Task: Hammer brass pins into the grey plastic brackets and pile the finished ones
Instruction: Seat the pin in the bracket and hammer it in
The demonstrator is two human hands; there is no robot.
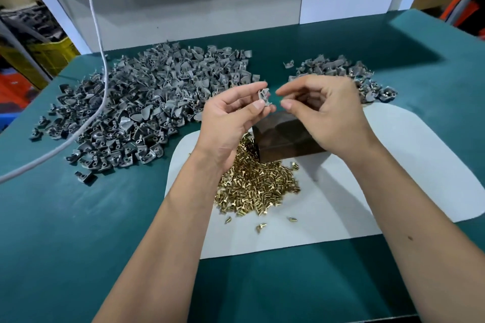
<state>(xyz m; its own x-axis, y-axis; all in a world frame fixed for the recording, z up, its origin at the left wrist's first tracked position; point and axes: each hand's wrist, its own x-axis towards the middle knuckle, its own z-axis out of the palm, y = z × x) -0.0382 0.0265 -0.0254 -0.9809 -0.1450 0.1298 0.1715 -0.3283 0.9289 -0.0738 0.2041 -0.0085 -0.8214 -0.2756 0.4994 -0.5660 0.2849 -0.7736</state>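
The left hand point(231, 115) pinches 1 grey bracket point(265, 97) between thumb and forefinger, above the brass pins point(257, 186) heaped on the white mat point(367, 178). The right hand point(322, 110) hovers just beside it, fingers curled; whether they pinch a pin cannot be told.

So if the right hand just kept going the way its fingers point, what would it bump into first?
Most likely the grey bracket pinched in the left hand. The right hand has its fingertips aimed leftward at it across a small gap, though one view cannot confirm they are level in depth.
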